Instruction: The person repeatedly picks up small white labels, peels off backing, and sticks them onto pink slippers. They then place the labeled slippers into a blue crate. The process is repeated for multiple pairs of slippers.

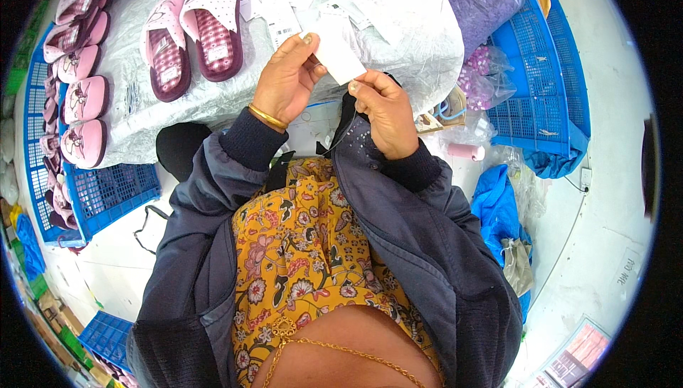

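Above the front edge of the plastic-covered table, I hold a blank-looking white card tag tilted between both hands. My left hand, with a gold bangle at its wrist, has thumb and fingers closed at the tag's left edge. Thumb and forefinger of my right hand pinch its lower right corner. A thin dark string hangs below the right hand. Several printed white tags lie spread beyond my hands. To their left sits a pair of pink-and-maroon slippers, the left slipper and the right slipper, checked insoles upward.
More pink slippers line the table's left side, by a blue crate. On the right are a purple bag, blue baskets and a pink roll. Blue plastic hangs beside my right arm.
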Motion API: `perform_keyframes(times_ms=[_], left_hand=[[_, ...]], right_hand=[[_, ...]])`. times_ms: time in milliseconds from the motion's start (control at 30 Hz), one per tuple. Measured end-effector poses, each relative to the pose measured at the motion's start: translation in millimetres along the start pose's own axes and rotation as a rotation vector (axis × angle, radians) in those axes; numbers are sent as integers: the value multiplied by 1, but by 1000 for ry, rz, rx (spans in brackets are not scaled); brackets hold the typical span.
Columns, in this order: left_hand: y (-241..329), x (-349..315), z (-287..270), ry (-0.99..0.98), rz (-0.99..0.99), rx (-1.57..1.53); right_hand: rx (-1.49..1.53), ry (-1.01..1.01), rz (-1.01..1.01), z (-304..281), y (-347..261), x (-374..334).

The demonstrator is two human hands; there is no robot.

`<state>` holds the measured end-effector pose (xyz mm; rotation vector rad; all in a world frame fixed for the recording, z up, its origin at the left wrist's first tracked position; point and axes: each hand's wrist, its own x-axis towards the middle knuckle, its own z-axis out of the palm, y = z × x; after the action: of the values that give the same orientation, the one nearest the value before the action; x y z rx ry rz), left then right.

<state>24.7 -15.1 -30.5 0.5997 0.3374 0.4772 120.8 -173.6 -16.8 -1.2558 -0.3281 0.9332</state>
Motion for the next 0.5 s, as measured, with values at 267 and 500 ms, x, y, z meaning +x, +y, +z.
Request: perform_keyframes(times_ms=[267,500], left_hand=[[5,-17,3,-70,-81,-10],[40,-15,-20,-454,-280,628]], right_hand=[[-118,52,19,-4,4,4],[-430,-138,-141,-11,-2,-5]])
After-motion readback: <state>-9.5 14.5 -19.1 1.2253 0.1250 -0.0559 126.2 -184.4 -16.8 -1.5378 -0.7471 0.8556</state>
